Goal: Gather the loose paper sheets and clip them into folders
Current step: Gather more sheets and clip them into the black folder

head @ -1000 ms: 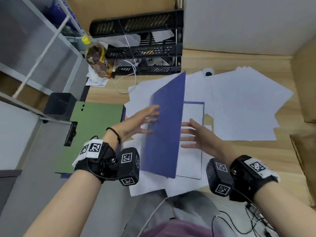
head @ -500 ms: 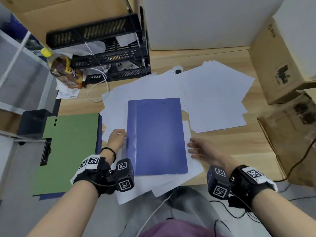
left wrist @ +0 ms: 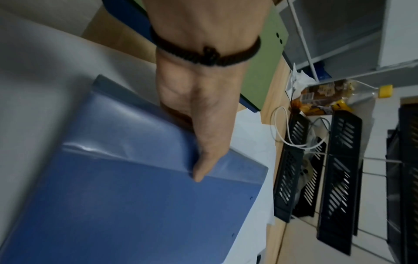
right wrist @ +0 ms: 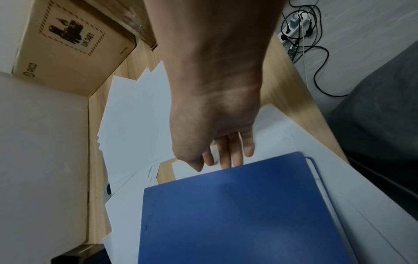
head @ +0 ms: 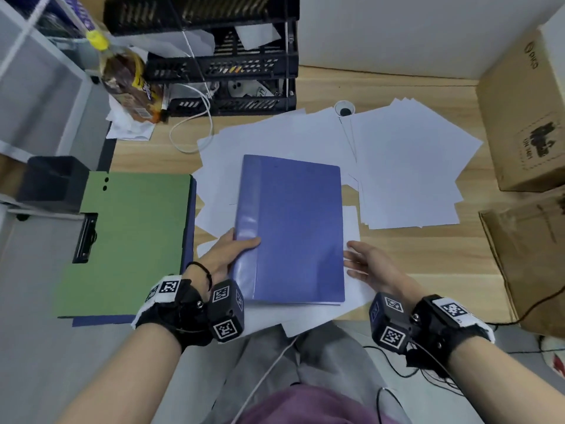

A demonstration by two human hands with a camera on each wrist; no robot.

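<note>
At the spine edge of the blue folder [head: 293, 231], the left hand [head: 227, 254] had the cover pinched, thumb lying on top along the glossy spine strip and the fingers tucked underneath out of sight. Across from it the right hand [head: 371, 266] lay released, fingers straight and loose, their tips just beside the folder's open edge and resting on the white sheets [head: 354, 228] that poked out below it; it grasped nothing. Closed and flat, the folder sat on a spread of loose paper [head: 403, 166] near the front edge of the counter [head: 406, 264], with a green folder [head: 128, 240] lying just beside it to the left and a black tray rack [head: 226, 68] well behind. By the look of it, the folder would handle as a light, fairly stiff board with a slick plastic skin, so the spine, where the left hand already held it, seemed the safest place to lift or slide it; the free edge would likely flap open if taken alone. Thin and limp, the sheets beneath would probably shift or fan out under any drag. Compared with half a second before, the left hand had moved from beside the spine to a grip on it, the folder stayed closed, and the right hand remained empty at the open edge.
</note>
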